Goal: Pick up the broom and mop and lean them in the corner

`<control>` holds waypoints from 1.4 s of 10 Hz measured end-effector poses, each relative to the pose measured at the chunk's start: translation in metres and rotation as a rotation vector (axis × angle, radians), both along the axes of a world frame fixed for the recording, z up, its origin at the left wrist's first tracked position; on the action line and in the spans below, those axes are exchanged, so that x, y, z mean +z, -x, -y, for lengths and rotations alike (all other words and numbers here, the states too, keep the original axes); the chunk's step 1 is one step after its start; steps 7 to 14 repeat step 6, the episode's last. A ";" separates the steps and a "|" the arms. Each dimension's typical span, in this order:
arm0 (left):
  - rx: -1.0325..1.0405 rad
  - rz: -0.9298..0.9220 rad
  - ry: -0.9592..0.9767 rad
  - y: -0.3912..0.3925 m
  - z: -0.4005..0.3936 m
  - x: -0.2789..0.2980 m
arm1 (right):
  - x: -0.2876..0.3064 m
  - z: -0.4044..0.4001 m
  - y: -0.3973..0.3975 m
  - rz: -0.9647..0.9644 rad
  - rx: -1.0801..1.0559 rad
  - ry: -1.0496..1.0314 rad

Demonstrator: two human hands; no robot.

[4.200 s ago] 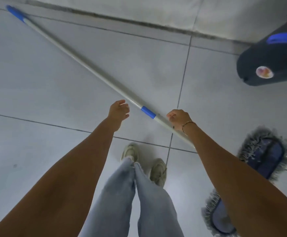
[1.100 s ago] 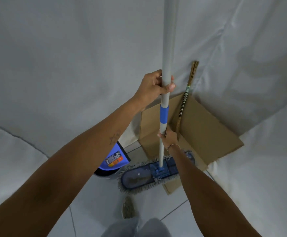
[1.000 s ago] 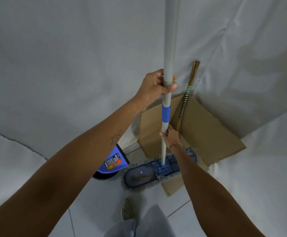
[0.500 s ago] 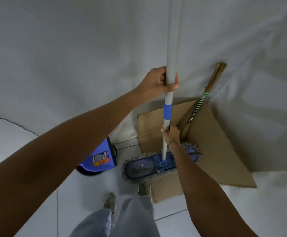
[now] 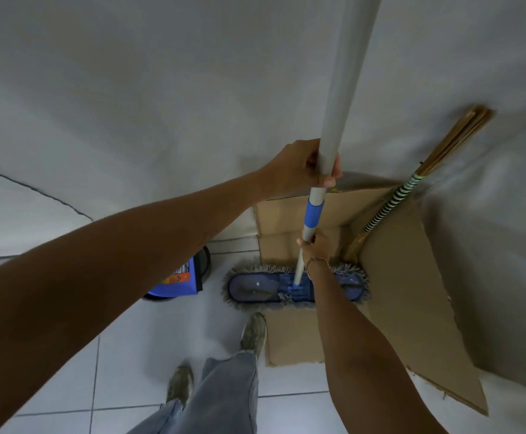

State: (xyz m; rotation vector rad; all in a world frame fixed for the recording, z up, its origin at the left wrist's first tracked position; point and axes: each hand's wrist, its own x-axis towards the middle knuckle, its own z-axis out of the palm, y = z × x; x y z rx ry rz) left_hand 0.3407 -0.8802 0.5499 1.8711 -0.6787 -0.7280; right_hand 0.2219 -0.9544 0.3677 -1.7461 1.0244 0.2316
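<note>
The mop point(image 5: 343, 89) stands nearly upright, a long white pole with a blue collar. Its flat blue fringed head point(image 5: 261, 288) rests on the floor by the wall. My left hand point(image 5: 299, 166) grips the pole above the blue collar. My right hand point(image 5: 315, 245) grips it below the collar, a thin bracelet on the wrist. The broom point(image 5: 390, 202), with a black-and-white striped handle and wooden top, leans in the corner to the right of the mop.
Brown cardboard sheets point(image 5: 402, 292) line the corner's walls and floor. A blue bucket point(image 5: 180, 277) stands left of the mop head. White fabric-covered walls point(image 5: 161, 89) meet at the corner. My feet point(image 5: 252, 333) stand on grey floor tiles just behind the mop head.
The mop, lying on the floor 4 seconds ago, now stands upright in both hands. Over the last second I have stepped closer to the corner and the mop head has shifted toward the cardboard.
</note>
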 end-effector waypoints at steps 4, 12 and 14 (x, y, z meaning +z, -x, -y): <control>0.075 -0.096 -0.029 -0.038 0.011 -0.006 | -0.008 0.015 -0.028 -0.017 0.093 0.026; 0.259 -0.200 0.038 -0.020 -0.019 -0.003 | 0.014 0.010 -0.002 0.032 0.118 0.060; 0.259 -0.200 0.038 -0.020 -0.019 -0.003 | 0.014 0.010 -0.002 0.032 0.118 0.060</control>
